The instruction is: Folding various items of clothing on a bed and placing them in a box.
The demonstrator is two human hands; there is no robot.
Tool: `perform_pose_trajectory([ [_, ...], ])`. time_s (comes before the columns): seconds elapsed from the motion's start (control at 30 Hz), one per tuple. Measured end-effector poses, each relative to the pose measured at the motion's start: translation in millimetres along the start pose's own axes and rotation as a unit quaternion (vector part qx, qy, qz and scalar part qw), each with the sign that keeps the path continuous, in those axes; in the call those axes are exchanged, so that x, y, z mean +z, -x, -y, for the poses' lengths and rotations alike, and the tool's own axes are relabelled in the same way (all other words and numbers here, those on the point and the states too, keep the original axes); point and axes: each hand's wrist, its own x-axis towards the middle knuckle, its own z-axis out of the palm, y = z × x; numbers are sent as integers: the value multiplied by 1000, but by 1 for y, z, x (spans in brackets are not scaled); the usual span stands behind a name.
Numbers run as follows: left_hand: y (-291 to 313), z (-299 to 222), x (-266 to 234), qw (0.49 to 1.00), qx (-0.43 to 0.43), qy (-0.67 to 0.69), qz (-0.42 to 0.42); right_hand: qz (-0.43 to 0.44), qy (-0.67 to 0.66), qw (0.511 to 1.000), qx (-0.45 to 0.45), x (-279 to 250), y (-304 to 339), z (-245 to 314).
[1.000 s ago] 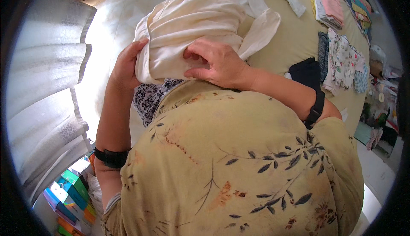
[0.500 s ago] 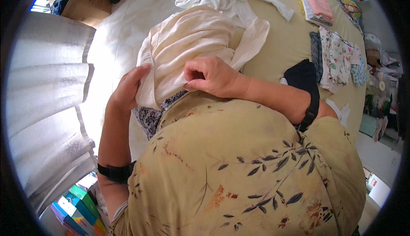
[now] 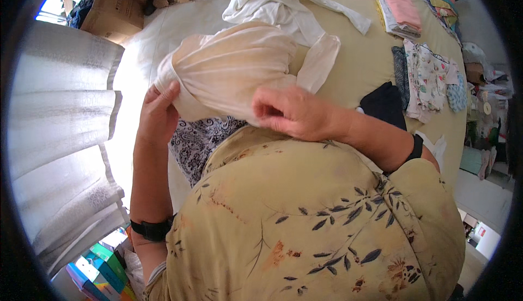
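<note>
"Where's the cream garment [image 3: 234, 59]?"
"Upper middle of the frame. The left hand [image 3: 159, 110] pinches its left edge between thumb and fingers; the right hand [image 3: 297, 113], blurred, seems to pinch its lower edge."
"What might go wrong?"
"A slack left pinch could let that edge slip and the folds bunch. A hard tug might drag the white garment [image 3: 269, 1] just beyond."

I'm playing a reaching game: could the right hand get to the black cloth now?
Probably yes: the black cloth lies close by, its visible part uncovered. But the right hand seems to pinch the cream garment and would have to let go.
</note>
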Motion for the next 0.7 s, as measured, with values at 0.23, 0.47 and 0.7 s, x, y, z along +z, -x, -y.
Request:
perform_pose_trajectory([
  [0.23, -2, 41, 0, 978, -166, 123, 4, 210, -139, 958, 140, 8, 6, -11],
  [0.47, -43, 37, -7, 992, -84, 28, -90, 213, -225, 943, 119, 4, -3, -35],
  [0.7, 23, 10, -29, 991, -127, -33, -18, -200, 15, 960, 196, -64, -51, -154],
])
